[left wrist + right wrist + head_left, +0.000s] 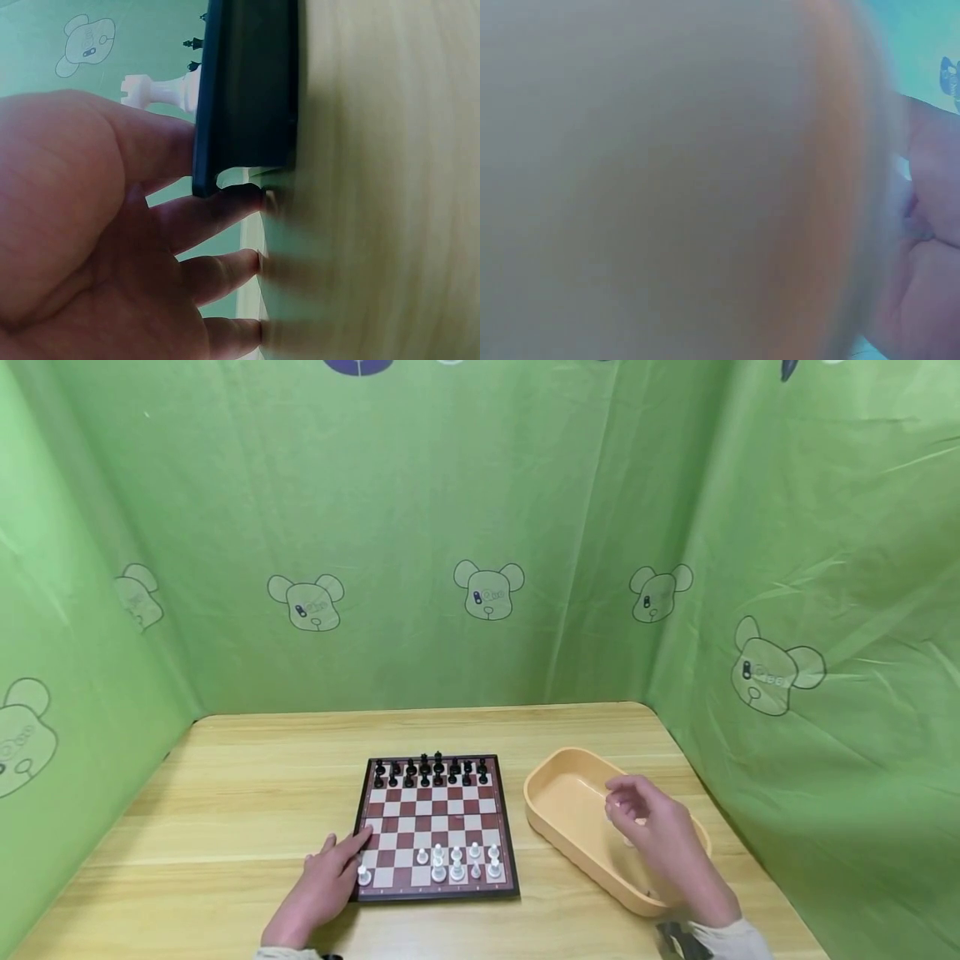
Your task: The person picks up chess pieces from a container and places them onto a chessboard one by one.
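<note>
A folding chessboard (pixel 430 822) lies on the table with black pieces (pixel 431 770) lined up in two rows at its far side. Several white pieces (pixel 457 864) stand at the near right; a white rook (pixel 363 876) stands in the near left corner. My left hand (pixel 318 885) rests at the board's left edge, a straight finger on its top and other fingertips down by the table in the left wrist view. Over the orange tray (pixel 555 839), my right hand (pixel 660 835) has curled fingers, with a white chess piece partly showing at the fingertips.
The tray stands right of the board, its near end partly covered by my right forearm. Green cloth walls (pixel 390 527) with bear drawings enclose the wooden table (pixel 247 793) at the back and sides. A blurred tray wall (pixel 832 187) fills much of the right wrist view.
</note>
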### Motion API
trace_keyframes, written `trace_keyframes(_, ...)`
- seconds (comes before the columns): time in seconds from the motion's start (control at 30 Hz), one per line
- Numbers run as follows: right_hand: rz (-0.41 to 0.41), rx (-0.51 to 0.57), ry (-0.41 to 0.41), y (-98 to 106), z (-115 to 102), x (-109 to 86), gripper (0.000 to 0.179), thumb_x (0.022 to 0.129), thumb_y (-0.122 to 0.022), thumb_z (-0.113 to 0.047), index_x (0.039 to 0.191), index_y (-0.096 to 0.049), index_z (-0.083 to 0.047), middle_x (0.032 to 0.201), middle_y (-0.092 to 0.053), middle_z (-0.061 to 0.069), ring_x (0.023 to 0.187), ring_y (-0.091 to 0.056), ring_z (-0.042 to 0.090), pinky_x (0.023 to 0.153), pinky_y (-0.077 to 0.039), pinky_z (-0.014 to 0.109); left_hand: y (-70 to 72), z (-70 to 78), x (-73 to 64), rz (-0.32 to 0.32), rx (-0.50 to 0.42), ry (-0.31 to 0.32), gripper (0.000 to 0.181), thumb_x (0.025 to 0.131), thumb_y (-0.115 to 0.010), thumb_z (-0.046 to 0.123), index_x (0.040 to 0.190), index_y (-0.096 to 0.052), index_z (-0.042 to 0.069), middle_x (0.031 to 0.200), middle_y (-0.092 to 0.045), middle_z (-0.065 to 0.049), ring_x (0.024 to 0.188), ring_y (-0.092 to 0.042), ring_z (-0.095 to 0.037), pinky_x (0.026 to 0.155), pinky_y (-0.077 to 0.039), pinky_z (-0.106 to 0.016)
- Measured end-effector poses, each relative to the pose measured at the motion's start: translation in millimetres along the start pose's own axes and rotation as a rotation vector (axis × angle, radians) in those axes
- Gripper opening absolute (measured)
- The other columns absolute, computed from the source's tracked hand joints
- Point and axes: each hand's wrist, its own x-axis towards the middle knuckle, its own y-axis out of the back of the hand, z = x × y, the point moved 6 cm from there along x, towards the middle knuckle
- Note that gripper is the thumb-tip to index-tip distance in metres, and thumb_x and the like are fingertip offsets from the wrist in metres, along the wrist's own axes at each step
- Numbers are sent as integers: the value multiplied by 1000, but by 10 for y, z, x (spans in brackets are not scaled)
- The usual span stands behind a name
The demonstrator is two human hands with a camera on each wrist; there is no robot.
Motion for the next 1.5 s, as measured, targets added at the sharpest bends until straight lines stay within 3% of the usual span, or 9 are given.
trace_keyframes(0.2,117,95,142,78,-215,63,36,79,-75,16,112,-66,3,94,-72,5,81,-64,3,77,-54,9,-6,2,-3,0,-1,2,46,104,-48,8,149,-56,9,148,-51,-31,146,-24,-60,113,-11,-79)
trace_keyframes(0.43,249,161,298,210,-563,137,37,75,-75,20,107,-69,2,93,-74,7,78,-63,4,72,-53,10,-2,6,1,-1,-6,7,46,104,-49,7,149,-56,9,148,-51,-31,146,-24,-60,114,-11,-79)
trace_keyframes(0.53,280,196,319,281,-727,170,36,75,-75,21,104,-69,2,93,-74,8,77,-62,4,69,-52,10,5,9,5,-4,-8,10,46,104,-49,7,149,-56,9,148,-50,-31,146,-24,-60,114,-10,-79)
trace_keyframes(0.7,299,316,336,341,-1008,201,34,74,-71,25,101,-68,4,92,-72,11,76,-61,6,67,-52,13,9,5,3,-4,-4,13,47,104,-49,8,150,-55,9,149,-50,-32,146,-23,-61,114,-10,-79)
trace_keyframes(0.93,320,499,476,360,-1342,203,35,69,-64,31,99,-65,13,92,-69,18,82,-65,12,69,-54,15,-7,8,-6,-10,-1,14,46,104,-49,8,150,-55,9,149,-50,-31,146,-24,-60,113,-11,-79)
trace_keyframes(1.27,299,603,603,358,-1716,247,28,70,-62,27,96,-62,18,91,-68,18,85,-66,13,72,-54,17,-11,-8,-3,-8,1,17,47,104,-50,8,150,-56,10,149,-51,-31,146,-24,-61,113,-12,-79)
trace_keyframes(1.5,264,647,688,232,-1947,258,31,68,-61,28,97,-60,17,90,-66,21,86,-65,11,73,-54,16,-5,-1,0,0,6,0,46,104,-49,7,150,-55,8,148,-51,-30,145,-25,-61,113,-11,-80)
